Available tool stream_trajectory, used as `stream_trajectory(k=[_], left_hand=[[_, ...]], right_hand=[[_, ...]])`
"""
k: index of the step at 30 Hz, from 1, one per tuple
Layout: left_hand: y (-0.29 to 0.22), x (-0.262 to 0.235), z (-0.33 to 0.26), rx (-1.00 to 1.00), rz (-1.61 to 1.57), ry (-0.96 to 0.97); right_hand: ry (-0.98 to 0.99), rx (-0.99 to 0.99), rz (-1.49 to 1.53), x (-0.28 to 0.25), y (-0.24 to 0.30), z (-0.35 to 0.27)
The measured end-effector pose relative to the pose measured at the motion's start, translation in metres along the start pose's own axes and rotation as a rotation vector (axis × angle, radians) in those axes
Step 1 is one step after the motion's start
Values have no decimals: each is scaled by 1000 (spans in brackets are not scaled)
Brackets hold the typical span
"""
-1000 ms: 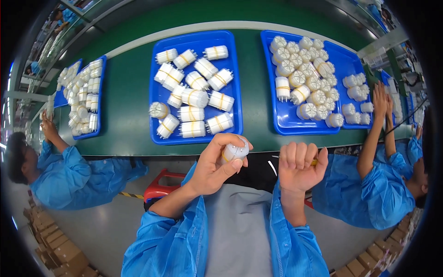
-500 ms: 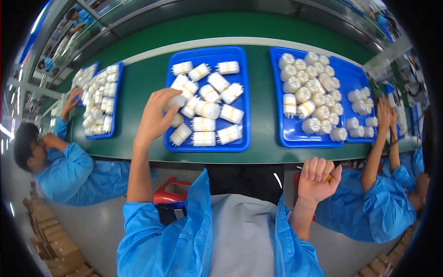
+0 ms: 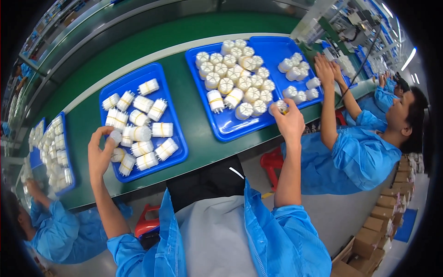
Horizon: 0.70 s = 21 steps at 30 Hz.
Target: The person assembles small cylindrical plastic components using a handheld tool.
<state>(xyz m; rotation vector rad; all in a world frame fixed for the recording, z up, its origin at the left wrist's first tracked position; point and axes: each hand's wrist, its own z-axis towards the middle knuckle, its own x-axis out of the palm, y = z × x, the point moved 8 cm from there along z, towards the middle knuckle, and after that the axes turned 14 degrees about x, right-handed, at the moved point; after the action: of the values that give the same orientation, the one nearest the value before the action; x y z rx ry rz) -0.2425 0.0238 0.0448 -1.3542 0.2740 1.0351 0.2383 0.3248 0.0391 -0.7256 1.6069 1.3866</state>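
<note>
Green conveyor belt [image 3: 194, 115] carries 3 blue trays. Far-left tray [image 3: 64, 138] sits in front of a co-worker. Left hand [image 3: 99, 154] grips a white cylinder part [image 3: 115, 136] at the left edge of the middle tray [image 3: 175, 138], among parts lying flat. Right hand [image 3: 288, 121] pinches another white part [image 3: 280, 106] at the near edge of the right tray [image 3: 230, 127], which holds parts standing upright. Another person's hands [image 3: 327, 69] touch that tray's far-right end.

Packages: brown cardboard boxes [image 3: 378, 217], stacked on floor, lower right, behind seated co-worker | Shape: rectangular cartons | Labels, signs, screens: none discernible
</note>
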Motion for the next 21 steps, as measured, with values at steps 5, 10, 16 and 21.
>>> stream_trajectory(k=[5,10,16,21], left_hand=[[-22,10,7,203,169,17],[-15,18,4,34,-90,43],[-74,-19,-13,203,191,-354],[-153,72,-22,284,-693,-200]], right_hand=[[1,-48,183,6,-36,19],[8,-204,706,-5,-42,7],[634,66,1454,10,-3,-65],[1193,98,1486,31,46,-153]])
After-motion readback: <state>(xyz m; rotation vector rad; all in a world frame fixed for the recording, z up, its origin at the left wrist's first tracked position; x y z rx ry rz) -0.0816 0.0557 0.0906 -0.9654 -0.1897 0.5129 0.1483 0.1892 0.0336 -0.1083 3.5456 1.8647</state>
